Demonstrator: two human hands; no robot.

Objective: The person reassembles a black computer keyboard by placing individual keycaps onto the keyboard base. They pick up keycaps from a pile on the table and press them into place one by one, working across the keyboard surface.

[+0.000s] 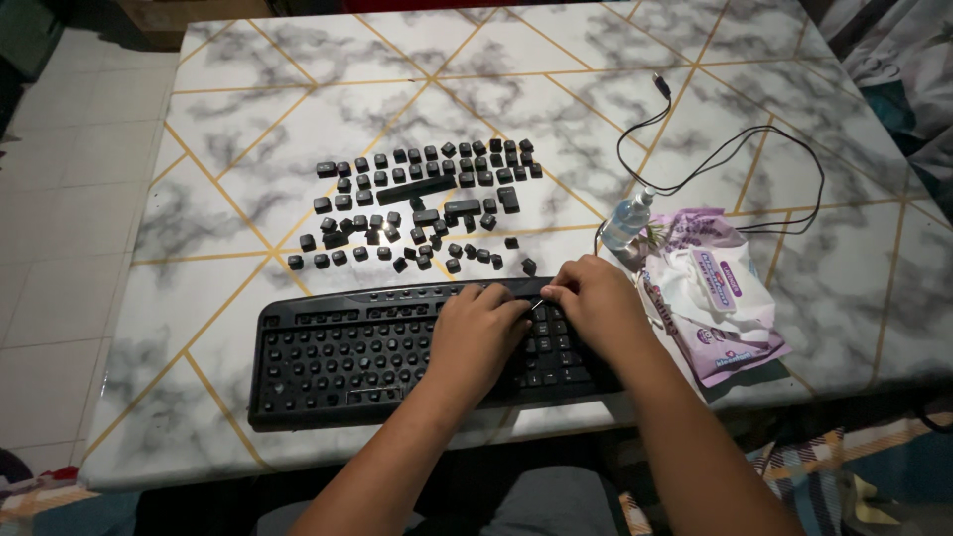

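Both arms reach up from the bottom of the view and meet over the right part of a black keyboard (347, 352). The keyboard lies flat on a marble table (298, 129) with gold lines, close to the near edge.

The left hand (478, 328) rests palm down on the keyboard. Its fingers are bent and close together, with the tips pointing toward the other hand. I cannot tell if it holds anything.

The right hand (594, 298) sits just beside it, also palm down. Its fingers curl in toward the left hand, and the tips pinch something small and thin. It is too small to tell what it is.

Most of the keyboard has bare key holes. Many loose black keys (417, 203) lie in rows on the table behind the keyboard.

To the right sit a small clear bottle (627, 218) and a purple and white pack of wipes (710, 293). A black cable (735, 149) loops on the table behind them.
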